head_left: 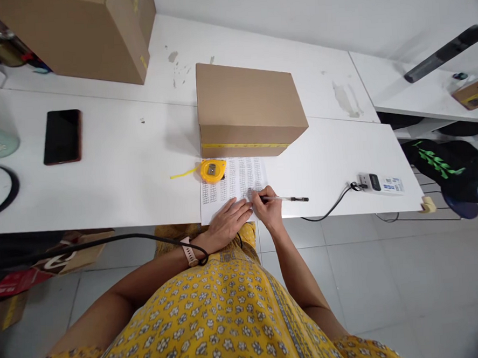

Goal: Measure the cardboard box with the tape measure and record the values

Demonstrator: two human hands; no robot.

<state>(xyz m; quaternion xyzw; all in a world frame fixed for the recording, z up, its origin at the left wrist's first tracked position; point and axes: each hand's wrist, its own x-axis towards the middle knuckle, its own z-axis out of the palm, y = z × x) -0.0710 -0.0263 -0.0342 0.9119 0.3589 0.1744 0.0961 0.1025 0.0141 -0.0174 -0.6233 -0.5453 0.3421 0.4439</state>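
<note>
A printed sheet of paper (239, 179) lies at the white table's (121, 170) front edge, covered in rows of small writing. My left hand (229, 221) rests flat on the sheet's lower part, fingers stretched out. My right hand (268, 208) is closed around a pen (289, 199) whose tip touches the paper. A yellow tape measure (212, 170) sits on the sheet's top left corner with a short length of tape pulled out. A closed cardboard box (245, 107) with a yellow strip along its front stands just behind the sheet.
A black phone (62, 136) lies at the left. A large cardboard box (80, 32) stands at the back left. A small white device with a cable (381, 183) sits near the table's right end. A black cable (105, 241) runs across my left wrist.
</note>
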